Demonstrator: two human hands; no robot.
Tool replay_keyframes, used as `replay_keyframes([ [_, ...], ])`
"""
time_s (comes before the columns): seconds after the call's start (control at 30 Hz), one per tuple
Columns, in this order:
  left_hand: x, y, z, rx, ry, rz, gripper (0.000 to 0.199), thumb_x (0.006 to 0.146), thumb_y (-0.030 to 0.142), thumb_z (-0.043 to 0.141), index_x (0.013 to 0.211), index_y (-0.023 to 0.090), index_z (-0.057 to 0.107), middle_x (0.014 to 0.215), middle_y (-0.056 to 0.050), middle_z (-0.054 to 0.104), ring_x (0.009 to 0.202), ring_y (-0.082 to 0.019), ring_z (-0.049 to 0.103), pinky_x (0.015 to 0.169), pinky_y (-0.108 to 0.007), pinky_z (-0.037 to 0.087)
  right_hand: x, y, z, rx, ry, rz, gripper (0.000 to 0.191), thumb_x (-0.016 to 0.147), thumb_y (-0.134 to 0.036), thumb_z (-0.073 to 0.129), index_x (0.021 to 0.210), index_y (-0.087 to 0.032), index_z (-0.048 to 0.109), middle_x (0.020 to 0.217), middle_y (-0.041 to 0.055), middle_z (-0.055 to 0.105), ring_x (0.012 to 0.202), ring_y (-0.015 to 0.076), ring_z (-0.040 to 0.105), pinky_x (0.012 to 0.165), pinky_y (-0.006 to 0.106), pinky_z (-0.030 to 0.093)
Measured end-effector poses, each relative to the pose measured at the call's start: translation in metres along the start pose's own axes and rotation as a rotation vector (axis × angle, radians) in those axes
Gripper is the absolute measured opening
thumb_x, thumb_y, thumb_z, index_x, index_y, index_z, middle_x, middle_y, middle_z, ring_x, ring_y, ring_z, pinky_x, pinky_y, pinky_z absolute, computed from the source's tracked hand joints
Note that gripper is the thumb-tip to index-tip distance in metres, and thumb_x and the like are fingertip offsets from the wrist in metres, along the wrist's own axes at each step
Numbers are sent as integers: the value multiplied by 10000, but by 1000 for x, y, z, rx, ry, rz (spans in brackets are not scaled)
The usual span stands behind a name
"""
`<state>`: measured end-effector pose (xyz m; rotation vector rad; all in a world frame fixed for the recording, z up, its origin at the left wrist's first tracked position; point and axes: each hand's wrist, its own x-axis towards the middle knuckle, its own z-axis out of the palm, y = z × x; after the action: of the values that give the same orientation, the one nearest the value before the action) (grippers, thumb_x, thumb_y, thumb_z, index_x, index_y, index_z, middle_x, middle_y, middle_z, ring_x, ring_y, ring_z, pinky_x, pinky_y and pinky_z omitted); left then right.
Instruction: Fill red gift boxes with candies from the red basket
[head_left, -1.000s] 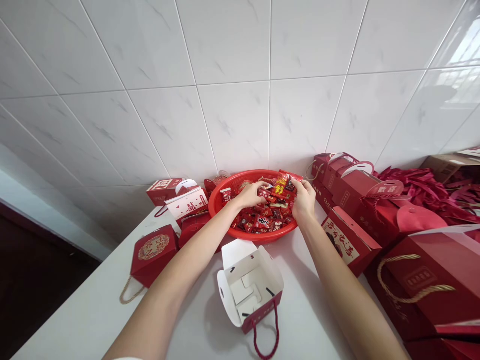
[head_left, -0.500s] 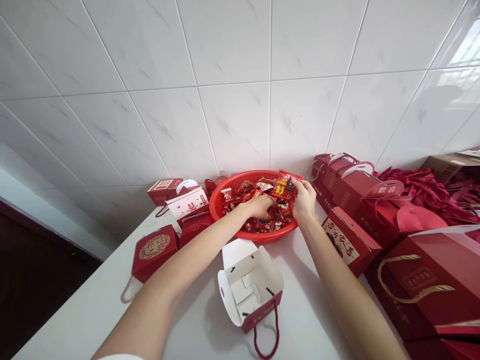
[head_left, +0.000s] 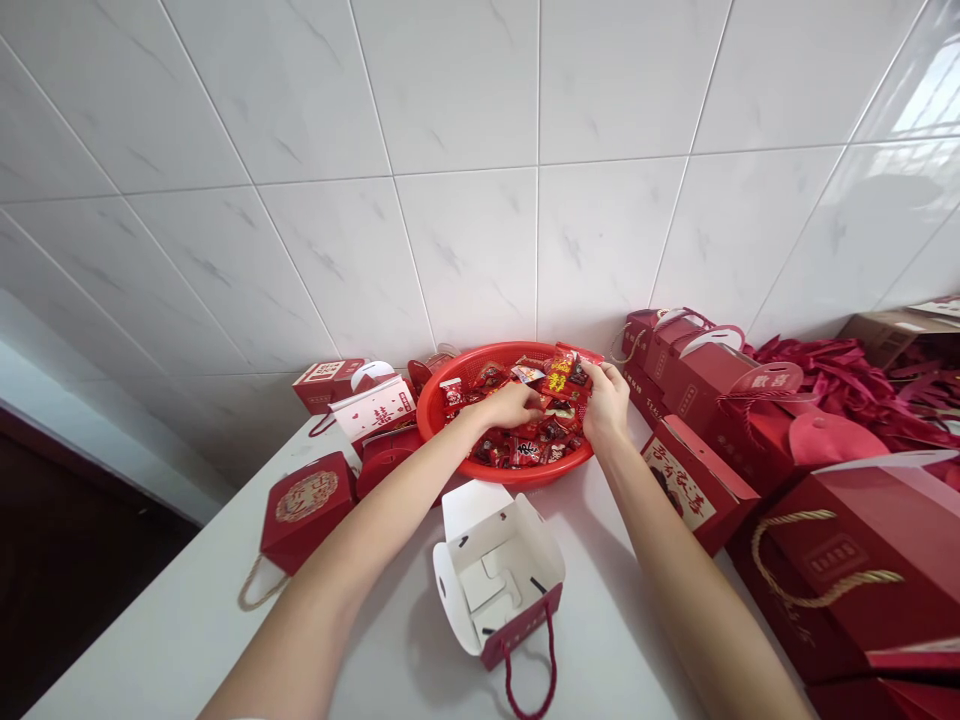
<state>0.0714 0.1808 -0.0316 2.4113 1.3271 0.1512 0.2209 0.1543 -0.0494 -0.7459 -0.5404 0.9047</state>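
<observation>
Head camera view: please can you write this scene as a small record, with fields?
Left hand: among red-wrapped sweets in a round red plastic basket
Right hand: fingers on the sweets, at the basket's right side; holding cannot be told
In front: open white-lined red cardboard gift box
Rest: red gift boxes, white tiled wall

Here we go: we've got a smooth red plastic basket (head_left: 441, 425) at centre, shiny foil candy wrappers (head_left: 527, 452) inside, a matt card gift box (head_left: 480, 590) below, and glossy ceramic wall tiles (head_left: 465, 220) filling the upper frame!
</observation>
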Motion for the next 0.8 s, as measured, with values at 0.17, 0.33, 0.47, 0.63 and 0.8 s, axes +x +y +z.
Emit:
replay_keyframes([
  [0.17, -3, -5, -10, -2, 108, -42, 217, 888, 284, 549, 893, 158, 726, 818, -12, 715, 790, -179, 639, 707, -241, 470, -1, -2, 1, 3, 5, 5, 260, 533, -335, 745, 659, -205, 558, 671, -37, 602, 674, 141, 567, 626, 270, 490],
  [0.33, -5, -4, -11, 143, 106, -141, 224, 861, 238, 527, 753, 175, 714, 734, -43, 693, 721, -205, 641, 678, -279, 464, -2, -3, 2, 11, -3, 15, 261, 543, -331, 747, 671, -206, 557, 678, -36, 605, 679, 142, 571, 627, 270, 490],
  [0.47, -6, -2, -8, 210, 94, -157, 184, 837, 223, 565, 910, 211, 733, 948, -72, 734, 894, -253, 679, 765, -300, 491, -1, -1, 0, 6, 0, 4, 260, 540, -324, 750, 667, -209, 554, 665, -40, 601, 672, 142, 565, 622, 267, 484],
  [0.63, -6, 3, -4, 264, 66, -142, 238, 863, 337, 613, 1048, 218, 707, 1054, -106, 727, 1004, -311, 674, 841, -356, 505, 0, -1, -1, -10, -10, 10, 260, 530, -327, 750, 658, -207, 559, 661, -41, 600, 663, 139, 559, 625, 267, 481],
  [0.8, -5, 5, -1, 281, -5, -107, 445, 803, 323, 711, 1231, 229, 638, 1149, -94, 711, 1055, -303, 665, 829, -313, 500, -1, -2, 0, 2, 0, 19, 246, 528, -313, 751, 652, -201, 570, 668, -40, 601, 663, 132, 551, 614, 256, 468],
])
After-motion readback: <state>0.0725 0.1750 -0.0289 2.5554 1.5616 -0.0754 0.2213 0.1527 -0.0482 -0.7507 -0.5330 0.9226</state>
